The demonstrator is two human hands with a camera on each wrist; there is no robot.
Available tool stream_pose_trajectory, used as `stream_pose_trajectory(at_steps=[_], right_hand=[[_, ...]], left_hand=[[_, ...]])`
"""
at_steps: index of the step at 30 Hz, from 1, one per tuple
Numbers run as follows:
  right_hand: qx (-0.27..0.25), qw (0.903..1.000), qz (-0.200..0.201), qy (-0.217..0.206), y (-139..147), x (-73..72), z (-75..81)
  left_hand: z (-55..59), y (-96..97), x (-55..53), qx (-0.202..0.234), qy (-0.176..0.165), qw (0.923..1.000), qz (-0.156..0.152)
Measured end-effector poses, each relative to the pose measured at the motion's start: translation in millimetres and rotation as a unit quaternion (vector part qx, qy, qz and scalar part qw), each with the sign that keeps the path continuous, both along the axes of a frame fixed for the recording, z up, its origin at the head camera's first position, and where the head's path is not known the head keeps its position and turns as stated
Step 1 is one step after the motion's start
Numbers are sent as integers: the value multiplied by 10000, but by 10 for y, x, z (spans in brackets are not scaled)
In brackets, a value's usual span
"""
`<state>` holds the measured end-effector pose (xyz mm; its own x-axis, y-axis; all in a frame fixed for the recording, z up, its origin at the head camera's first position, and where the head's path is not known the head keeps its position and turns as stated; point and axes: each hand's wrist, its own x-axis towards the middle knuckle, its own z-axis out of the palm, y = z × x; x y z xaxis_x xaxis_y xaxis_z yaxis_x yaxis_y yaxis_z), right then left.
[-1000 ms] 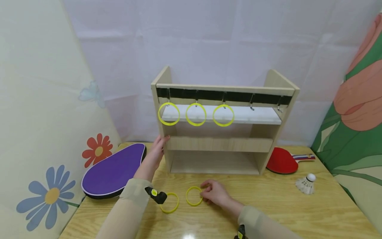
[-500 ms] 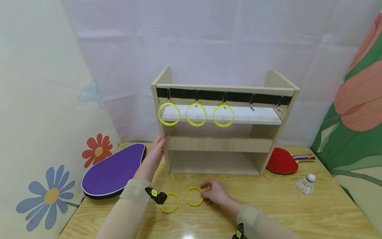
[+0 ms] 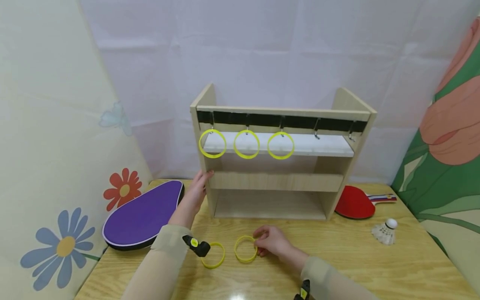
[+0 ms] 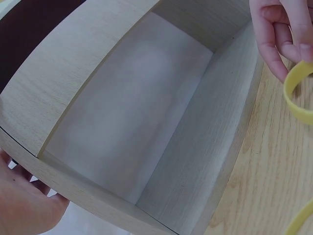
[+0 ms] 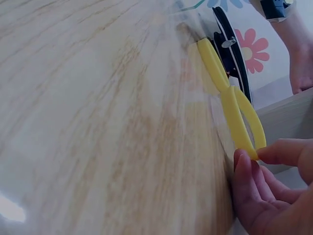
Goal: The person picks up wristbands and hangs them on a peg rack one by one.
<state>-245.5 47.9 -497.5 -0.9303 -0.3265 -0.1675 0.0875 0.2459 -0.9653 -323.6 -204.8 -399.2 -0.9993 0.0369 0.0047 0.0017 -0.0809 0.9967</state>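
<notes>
In the head view, my left hand (image 3: 195,191) grips the left side panel of a small wooden shelf (image 3: 275,181), some of its fingers hidden behind the wood. My right hand (image 3: 276,242) pinches the right edge of a yellow ring (image 5: 234,120) between thumb and fingers, low over the table in front of the shelf. A second yellow ring (image 3: 213,266) lies on the table to its left, partly covered by the left wrist camera. Three more yellow rings hang from hooks along the shelf's front: left ring (image 3: 212,156), middle ring (image 3: 246,157), right ring (image 3: 281,158).
Two bare hooks, one hook (image 3: 317,136) and another hook (image 3: 351,137), hang at the right of the black strip (image 3: 300,122). A purple paddle case (image 3: 144,216) lies left. A red table tennis paddle (image 3: 355,203) and shuttlecock (image 3: 385,231) are right on the wooden table (image 3: 337,258).
My right hand and the pinched ring have shifted very slightly to the right and nearer. The left hand has stayed at the side panel; the hanging rings look the same.
</notes>
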Motion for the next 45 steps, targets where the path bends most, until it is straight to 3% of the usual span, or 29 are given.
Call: stream_pose_trajectory(at_steps=[14, 28, 45], right_hand=[[-441, 9989, -95, -116, 131, -63, 79], [-886, 9952, -373, -202, 321, -141, 315], [-1218, 9899, -726, -8, 643, -203, 729]], left_hand=[[-17, -10, 15, -6, -21, 10000, 15], [-14, -15, 16, -3, -9, 10000, -28], [9, -8, 7, -1, 31, 9999, -115]])
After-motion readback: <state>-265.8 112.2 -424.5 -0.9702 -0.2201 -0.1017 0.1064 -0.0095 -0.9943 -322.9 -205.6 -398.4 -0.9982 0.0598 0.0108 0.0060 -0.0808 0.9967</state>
